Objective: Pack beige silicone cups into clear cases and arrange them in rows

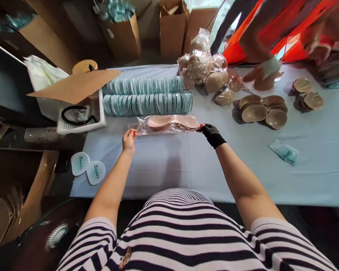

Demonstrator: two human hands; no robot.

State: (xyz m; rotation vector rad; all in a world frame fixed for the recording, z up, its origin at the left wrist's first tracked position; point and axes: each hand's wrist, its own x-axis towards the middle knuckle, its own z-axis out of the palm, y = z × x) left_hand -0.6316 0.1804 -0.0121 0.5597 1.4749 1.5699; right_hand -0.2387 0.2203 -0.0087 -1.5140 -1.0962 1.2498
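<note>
Surface: pale blue table (243,169).
Left hand (129,140): bare, pinching the clear bag (169,124) at one end.
Right hand (211,134): black-gloved, pinching the other end.

Table (313,180) with cups (261,111), perhaps lids (147,96)

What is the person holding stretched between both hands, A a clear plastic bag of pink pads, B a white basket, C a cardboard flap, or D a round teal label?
A: the left hand and the gloved right hand each pinch one end of the clear bag of pink pads, above the light blue table.
</note>
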